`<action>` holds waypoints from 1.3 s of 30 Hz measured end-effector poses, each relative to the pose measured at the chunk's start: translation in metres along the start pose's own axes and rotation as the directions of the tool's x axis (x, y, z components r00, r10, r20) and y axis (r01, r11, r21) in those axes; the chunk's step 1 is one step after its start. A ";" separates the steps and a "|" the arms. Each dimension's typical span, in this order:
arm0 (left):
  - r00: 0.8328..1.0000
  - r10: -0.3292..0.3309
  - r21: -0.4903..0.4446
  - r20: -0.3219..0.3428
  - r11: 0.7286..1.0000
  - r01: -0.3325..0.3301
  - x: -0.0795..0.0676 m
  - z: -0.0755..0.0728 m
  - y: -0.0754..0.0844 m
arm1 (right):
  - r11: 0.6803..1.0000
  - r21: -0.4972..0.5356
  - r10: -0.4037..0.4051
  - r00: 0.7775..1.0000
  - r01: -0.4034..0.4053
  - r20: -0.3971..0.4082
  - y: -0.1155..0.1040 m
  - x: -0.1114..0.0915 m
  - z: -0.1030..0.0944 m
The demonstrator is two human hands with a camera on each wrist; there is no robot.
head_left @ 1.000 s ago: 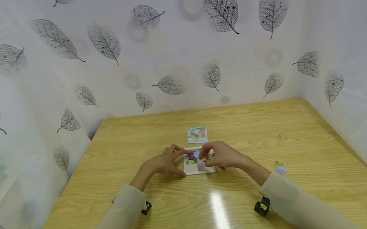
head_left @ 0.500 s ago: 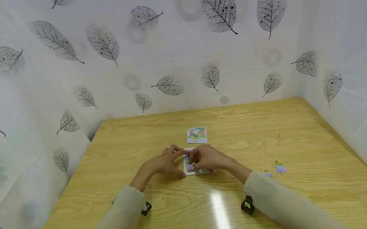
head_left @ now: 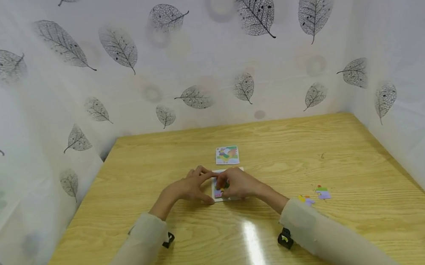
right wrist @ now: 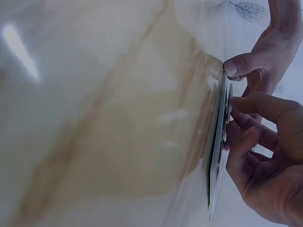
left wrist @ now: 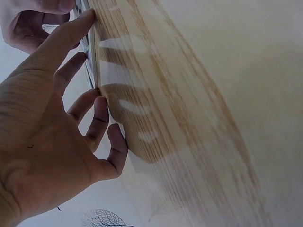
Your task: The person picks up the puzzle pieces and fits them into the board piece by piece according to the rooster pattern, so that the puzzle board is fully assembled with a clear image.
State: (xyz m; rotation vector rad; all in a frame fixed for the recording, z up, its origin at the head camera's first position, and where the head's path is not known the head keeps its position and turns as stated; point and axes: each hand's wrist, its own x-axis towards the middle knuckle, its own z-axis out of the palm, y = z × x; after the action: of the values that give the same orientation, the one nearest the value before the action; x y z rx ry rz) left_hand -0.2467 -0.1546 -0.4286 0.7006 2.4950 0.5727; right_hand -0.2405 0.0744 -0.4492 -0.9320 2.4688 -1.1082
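A white-edged puzzle board (head_left: 238, 171) lies on the table, partly hidden by both hands. My left hand (head_left: 192, 187) steadies its left side, with the thumb at the near corner and a finger extended along the far part. My right hand (head_left: 240, 183) bends over the board and pinches a small colourful jigsaw piece (head_left: 218, 193) low at its left part. In the right wrist view, this piece (right wrist: 230, 94) appears edge-on, tilted slightly off the board (right wrist: 215, 165), at the right thumb. Whether it sits in the picture cannot be told.
Behind the board lies a square picture card (head_left: 227, 155) with a cartoon figure. Loose jigsaw pieces lie to the right, one green and lilac (head_left: 323, 192) and another yellow and lilac (head_left: 306, 200), close to the right sleeve. A leaf-patterned curtain (head_left: 206, 65) encloses the wooden table (head_left: 275, 143).
My right hand has moved left and down onto the board with the jigsaw piece. Its sleeve has shifted left, uncovering the yellow and lilac piece. The left hand has stayed in place.
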 end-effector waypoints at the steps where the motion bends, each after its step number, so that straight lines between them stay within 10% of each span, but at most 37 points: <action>1: 1.000 0.000 0.002 -0.001 1.000 0.000 0.000 0.000 0.000 | 1.000 -0.007 -0.004 1.000 0.004 0.001 -0.001 0.000 0.000; 16: 1.000 -0.013 -0.004 0.003 1.000 0.013 -0.002 -0.002 0.003 | 0.997 -0.069 0.026 1.000 -0.027 -0.011 -0.006 0.001 0.002; 39: 1.000 0.026 0.030 -0.002 0.999 -0.026 -0.001 0.001 -0.001 | 0.986 0.156 0.034 0.992 -0.053 0.124 0.005 -0.035 -0.032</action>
State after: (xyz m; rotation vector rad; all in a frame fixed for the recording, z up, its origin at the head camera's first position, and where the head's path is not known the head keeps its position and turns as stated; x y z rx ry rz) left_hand -0.2456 -0.1557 -0.4298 0.7449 2.5049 0.5462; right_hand -0.2316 0.1184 -0.4316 -0.8672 2.2561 -1.1781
